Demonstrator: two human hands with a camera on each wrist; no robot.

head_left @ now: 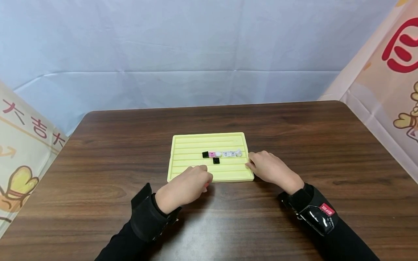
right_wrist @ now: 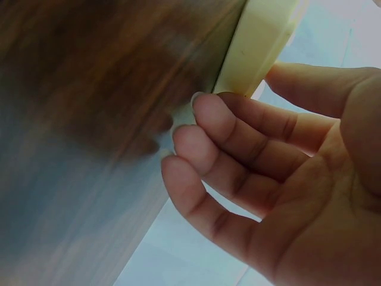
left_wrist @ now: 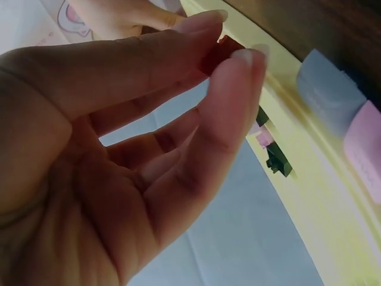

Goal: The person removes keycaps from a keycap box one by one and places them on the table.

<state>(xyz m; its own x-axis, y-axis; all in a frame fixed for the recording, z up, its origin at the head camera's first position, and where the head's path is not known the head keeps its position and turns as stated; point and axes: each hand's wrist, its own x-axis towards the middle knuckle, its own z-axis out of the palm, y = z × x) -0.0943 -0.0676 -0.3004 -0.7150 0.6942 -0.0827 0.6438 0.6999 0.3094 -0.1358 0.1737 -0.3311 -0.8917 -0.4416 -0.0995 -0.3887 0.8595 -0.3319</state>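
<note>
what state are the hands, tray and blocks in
yellow tray: lying on the table
row of blocks: lying on the tray
lone black block: on the tray, near side of row
red block: held
left hand: pinching the red block
right hand: pinching the tray's right edge

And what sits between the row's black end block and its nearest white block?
In the head view, a pink block lies there, on the yellow ridged tray.

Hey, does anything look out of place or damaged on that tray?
One black block sits out of line on the yellow tray, just on the person's side of the row of small blocks. It looks odd because that row runs roughly straight. I see no spill or damage.
</note>
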